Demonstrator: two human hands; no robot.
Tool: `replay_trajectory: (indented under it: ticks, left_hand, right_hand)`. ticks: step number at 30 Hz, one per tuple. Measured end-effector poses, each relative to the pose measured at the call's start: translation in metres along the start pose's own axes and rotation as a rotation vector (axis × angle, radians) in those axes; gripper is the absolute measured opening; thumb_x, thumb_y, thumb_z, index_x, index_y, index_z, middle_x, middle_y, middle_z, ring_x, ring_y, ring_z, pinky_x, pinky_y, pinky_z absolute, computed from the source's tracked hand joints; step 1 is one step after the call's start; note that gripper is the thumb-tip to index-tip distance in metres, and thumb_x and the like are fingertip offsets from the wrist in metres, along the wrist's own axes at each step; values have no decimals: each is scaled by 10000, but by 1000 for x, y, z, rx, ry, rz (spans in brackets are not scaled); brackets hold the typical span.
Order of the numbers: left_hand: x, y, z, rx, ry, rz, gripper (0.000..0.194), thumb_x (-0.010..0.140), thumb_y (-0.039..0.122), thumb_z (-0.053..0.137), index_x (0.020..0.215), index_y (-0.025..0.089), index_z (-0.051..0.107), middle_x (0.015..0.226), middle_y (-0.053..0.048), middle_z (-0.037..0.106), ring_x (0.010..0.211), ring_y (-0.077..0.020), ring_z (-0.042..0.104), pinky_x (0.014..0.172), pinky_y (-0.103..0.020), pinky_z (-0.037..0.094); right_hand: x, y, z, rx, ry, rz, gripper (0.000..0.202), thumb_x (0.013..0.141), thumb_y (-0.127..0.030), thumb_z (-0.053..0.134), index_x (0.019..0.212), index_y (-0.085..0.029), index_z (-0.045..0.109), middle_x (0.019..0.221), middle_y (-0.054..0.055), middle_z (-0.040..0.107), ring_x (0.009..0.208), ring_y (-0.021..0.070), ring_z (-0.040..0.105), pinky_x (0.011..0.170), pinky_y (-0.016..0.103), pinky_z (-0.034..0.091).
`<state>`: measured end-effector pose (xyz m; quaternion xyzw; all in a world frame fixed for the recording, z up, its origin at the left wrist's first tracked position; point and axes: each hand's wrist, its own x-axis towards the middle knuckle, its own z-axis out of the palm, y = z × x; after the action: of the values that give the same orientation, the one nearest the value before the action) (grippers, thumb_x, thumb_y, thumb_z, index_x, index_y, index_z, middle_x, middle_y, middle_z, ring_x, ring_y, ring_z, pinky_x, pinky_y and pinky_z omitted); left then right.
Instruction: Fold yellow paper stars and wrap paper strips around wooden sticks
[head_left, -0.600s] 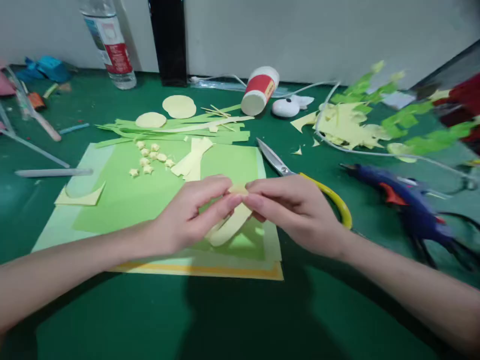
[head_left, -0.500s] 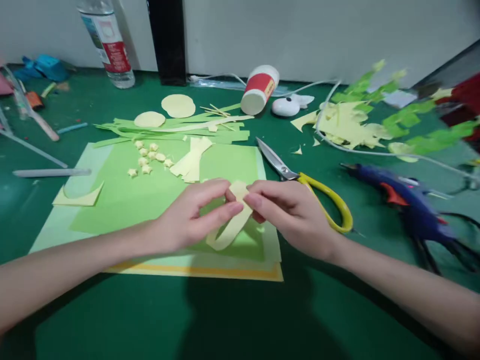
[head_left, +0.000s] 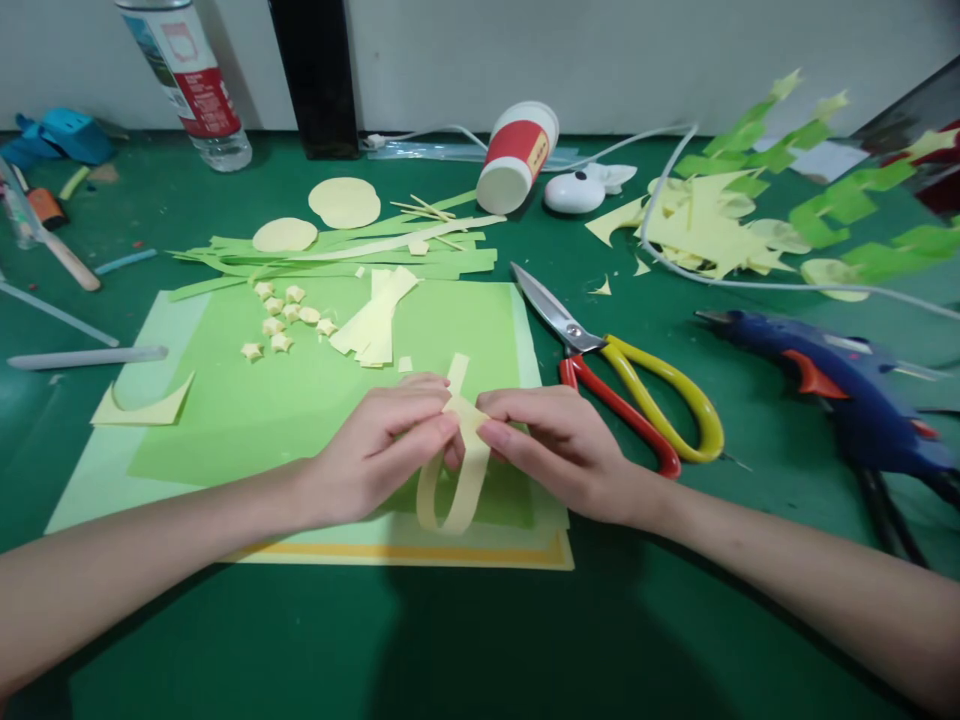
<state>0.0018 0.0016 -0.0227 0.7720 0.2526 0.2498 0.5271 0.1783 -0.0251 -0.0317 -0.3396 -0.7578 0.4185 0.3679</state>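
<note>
A pale yellow paper strip (head_left: 471,470) hangs in a loop between my hands, its ends crossing at the top and a short tail sticking up. My left hand (head_left: 382,440) pinches the crossing from the left. From the right, my right hand (head_left: 559,450) grips the same strip between thumb and fingers. Below lie stacked green paper sheets (head_left: 247,430). Several small folded paper stars (head_left: 281,342) rest on them, beside a fanned pile of pale yellow strips (head_left: 377,318).
Open scissors (head_left: 574,335) with red and yellow handles lie right of the sheets. Farther right is a blue glue gun (head_left: 825,370). Behind are green strips (head_left: 450,262), a tipped paper cup (head_left: 517,160), a water bottle (head_left: 191,90), and a white cable (head_left: 750,285) across paper scraps.
The strip's loop now hangs more upright and wider, and a tail shows above the crossing. Both hands still hold it. The view has shifted slightly.
</note>
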Motion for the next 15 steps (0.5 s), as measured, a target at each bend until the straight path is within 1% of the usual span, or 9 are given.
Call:
replay_trajectory:
  ticks: [2, 4, 5, 7, 8, 10, 11, 13, 15]
  left_hand:
    - [-1, -1, 1, -4, 21, -3, 351, 899, 200, 286, 629, 158, 507, 673, -14, 538, 704, -131, 484, 754, -280, 379]
    - [0, 0, 2, -31, 56, -21, 321, 902, 188, 272, 679, 167, 503, 695, -2, 527, 704, -118, 487, 716, -254, 392]
    - [0, 0, 3, -49, 81, -26, 264, 894, 173, 296, 729, 174, 503, 721, 5, 523, 710, -111, 489, 698, -241, 399]
    - [2, 0, 4, -75, 123, -28, 97, 842, 134, 410, 843, 191, 489, 793, 14, 512, 747, -105, 495, 696, -229, 409]
    - [3, -1, 5, -81, 134, -25, 119, 795, 121, 487, 885, 198, 476, 821, 16, 502, 770, -109, 497, 701, -230, 411]
    - [4, -1, 6, -81, 142, -28, 285, 701, 121, 613, 926, 208, 463, 842, 19, 492, 783, -119, 503, 696, -237, 413]
    - [5, -2, 6, -85, 142, -43, 304, 687, 138, 638, 929, 210, 469, 847, 18, 498, 777, -121, 510, 684, -237, 414]
    - [5, -3, 6, -96, 159, -87, 243, 717, 187, 634, 918, 212, 500, 848, 17, 529, 752, -115, 527, 654, -230, 419]
    - [5, -4, 6, -113, 187, -107, 123, 770, 215, 590, 880, 208, 535, 816, 21, 571, 713, -104, 547, 626, -218, 429]
  right_hand:
    - [0, 0, 0, 14, 8, 15, 276, 864, -192, 395, 591, -154, 411, 529, -41, 371, 466, 41, 333, 428, 167, 269]
    - [1, -2, -1, 24, 42, 48, 271, 865, -184, 390, 598, -154, 422, 521, -44, 384, 462, 37, 343, 421, 156, 272]
    - [2, -3, -2, 25, 65, 67, 269, 866, -181, 389, 601, -154, 425, 518, -45, 391, 462, 35, 350, 419, 151, 272]
    - [3, -7, -3, 23, 110, 100, 271, 862, -179, 396, 594, -156, 422, 510, -46, 396, 462, 34, 358, 419, 148, 273]
    - [4, -8, -4, 16, 122, 116, 273, 856, -178, 403, 584, -156, 417, 504, -47, 395, 460, 34, 357, 419, 150, 272]
    - [7, -11, -5, -17, 107, 164, 278, 837, -179, 422, 560, -155, 413, 494, -45, 399, 456, 36, 347, 420, 157, 269]
    - [8, -12, -5, -39, 87, 195, 275, 824, -179, 434, 550, -154, 417, 489, -43, 403, 454, 37, 341, 420, 161, 268]
    - [10, -12, -5, -78, 38, 255, 258, 796, -175, 451, 539, -150, 432, 481, -40, 405, 451, 42, 331, 415, 168, 261]
    - [10, -10, -5, -79, 15, 285, 239, 783, -187, 452, 547, -150, 449, 473, -40, 397, 445, 46, 321, 403, 174, 247]
